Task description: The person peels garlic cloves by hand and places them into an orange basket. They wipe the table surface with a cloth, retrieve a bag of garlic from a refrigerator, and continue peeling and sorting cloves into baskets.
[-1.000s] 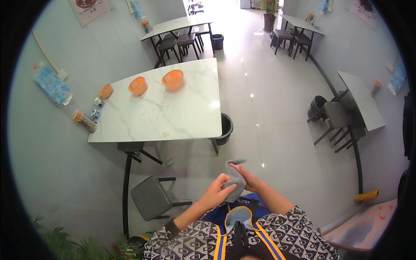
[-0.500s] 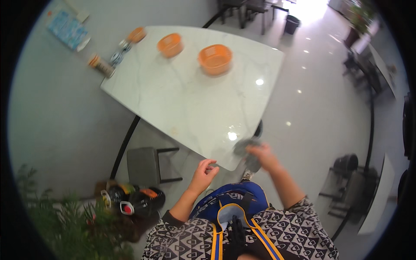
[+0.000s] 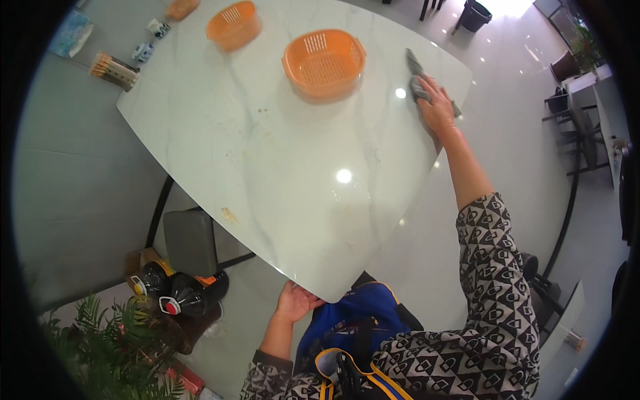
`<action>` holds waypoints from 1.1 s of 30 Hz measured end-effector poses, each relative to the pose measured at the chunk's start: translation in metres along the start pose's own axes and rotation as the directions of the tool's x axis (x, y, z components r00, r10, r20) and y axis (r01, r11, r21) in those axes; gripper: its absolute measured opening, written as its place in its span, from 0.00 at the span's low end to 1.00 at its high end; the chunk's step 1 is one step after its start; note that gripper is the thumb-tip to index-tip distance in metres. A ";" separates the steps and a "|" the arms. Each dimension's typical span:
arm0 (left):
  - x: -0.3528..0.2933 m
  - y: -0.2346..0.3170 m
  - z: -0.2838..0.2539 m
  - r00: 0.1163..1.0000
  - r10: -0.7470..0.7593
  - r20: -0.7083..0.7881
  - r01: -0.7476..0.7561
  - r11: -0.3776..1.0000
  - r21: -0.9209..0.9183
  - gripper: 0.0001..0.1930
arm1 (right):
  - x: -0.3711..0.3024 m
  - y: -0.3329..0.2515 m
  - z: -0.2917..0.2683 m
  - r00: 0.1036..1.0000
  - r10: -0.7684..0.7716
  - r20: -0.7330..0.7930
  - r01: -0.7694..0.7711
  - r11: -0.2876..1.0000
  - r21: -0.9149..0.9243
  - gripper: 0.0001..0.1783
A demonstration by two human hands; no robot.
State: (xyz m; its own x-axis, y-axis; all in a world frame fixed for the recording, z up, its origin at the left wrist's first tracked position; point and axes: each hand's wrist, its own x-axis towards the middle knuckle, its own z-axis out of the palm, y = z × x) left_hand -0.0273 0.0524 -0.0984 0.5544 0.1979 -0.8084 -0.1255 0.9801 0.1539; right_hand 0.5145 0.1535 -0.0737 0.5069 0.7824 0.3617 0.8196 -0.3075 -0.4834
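Broadly, the white marbled table [image 3: 293, 200] fills the middle of the view, its near corner pointing at the person's body. Three orange baskets stand toward its far edge: the biggest [image 3: 327, 85] right of the middle one [image 3: 235, 33], the smallest [image 3: 181, 8] at the far left.

The right hand [image 3: 437, 110] reaches out along the right edge, palm down, holding a grey cloth [image 3: 419, 91] against the top. The left hand [image 3: 297, 303] is at the near corner, fingers partly hidden by the edge, so I cannot tell whether they grip it. The cloth lies just inside the right edge, toward the far right corner, its long axis slanting outward to that edge; the right hand is on it, the left well apart.

Half a second ago the cloth was by the near corner, and the left hand was loosely curled, its fingers in plain sight. A yellowish smear [image 3: 229, 214] marks the near left edge.
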 end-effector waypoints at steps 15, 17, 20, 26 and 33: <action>0.026 0.050 0.007 0.899 -0.220 0.380 0.209 0.975 0.070 0.35 | -0.234 -0.245 -0.005 0.731 -0.487 0.477 0.343 0.868 0.360 0.35; 0.020 0.050 -0.003 0.896 -0.153 0.418 0.130 0.988 0.083 0.35 | -0.266 -0.274 0.000 0.720 -0.491 0.491 0.309 0.860 0.407 0.34; 0.018 0.048 -0.027 0.903 -0.113 0.414 0.121 0.993 0.007 0.29 | -0.306 -0.306 0.009 0.728 -0.492 0.477 0.261 0.843 0.471 0.34; 0.014 0.057 -0.070 0.853 -0.187 0.487 0.130 0.980 0.149 0.20 | -0.335 -0.358 0.010 0.797 -0.288 0.531 -0.232 0.665 0.710 0.27; -0.014 0.095 -0.067 0.901 -0.191 0.390 0.181 0.982 0.061 0.24 | -0.234 -0.313 -0.029 0.921 0.346 0.179 -0.315 0.390 0.865 0.17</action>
State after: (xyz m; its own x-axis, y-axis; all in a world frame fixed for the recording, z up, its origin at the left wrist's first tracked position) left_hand -0.1021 0.1419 -0.1100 0.8443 -0.0024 -0.5358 0.0278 0.9988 0.0394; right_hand 0.1471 0.0508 0.0163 0.7022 0.7116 0.0232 -0.0707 0.1022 -0.9922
